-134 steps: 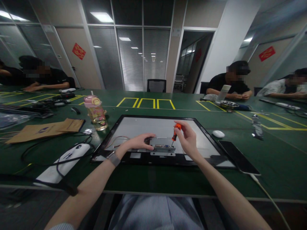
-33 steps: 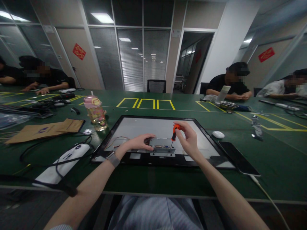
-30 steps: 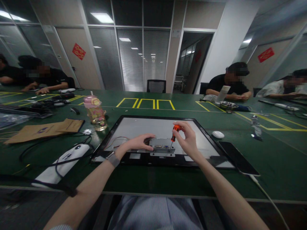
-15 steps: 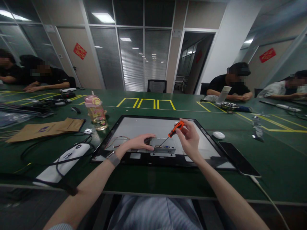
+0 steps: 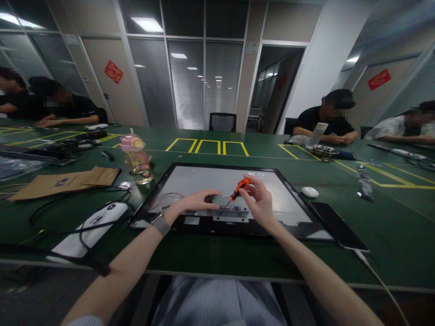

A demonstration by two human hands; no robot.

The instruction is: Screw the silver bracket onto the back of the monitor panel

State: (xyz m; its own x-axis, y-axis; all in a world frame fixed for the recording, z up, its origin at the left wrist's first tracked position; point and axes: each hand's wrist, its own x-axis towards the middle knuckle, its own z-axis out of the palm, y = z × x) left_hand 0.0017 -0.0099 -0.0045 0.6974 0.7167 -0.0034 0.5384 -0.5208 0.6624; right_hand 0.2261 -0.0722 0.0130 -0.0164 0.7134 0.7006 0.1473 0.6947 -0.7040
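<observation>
A flat display panel (image 5: 190, 178) with a black frame lies back side up on the green table. Near its front edge sits a metal bracket (image 5: 231, 218) with connector ports along it. My left hand (image 5: 195, 200) grips the bracket's left end, thumb in front and fingers behind; the fingertips are partly hidden. In my right hand (image 5: 260, 201) is a screwdriver (image 5: 240, 189) with an orange and black handle, pinched between thumb and fingers. Its shaft slants down to the left, and the tip is at the bracket's ports, close to my left thumb. Thin wires (image 5: 166, 196) run left from the bracket.
A white power strip (image 5: 90, 231) with black cables, a brown paper bag (image 5: 61, 183) and a pink-lidded bottle (image 5: 136, 158) stand left. A phone (image 5: 338, 225) on a cable and a white case (image 5: 310, 192) lie right. Several people sit across the table.
My right hand has moved down and to the left with the screwdriver, whose handle is now lower and nearer the bracket. My left hand has barely shifted.
</observation>
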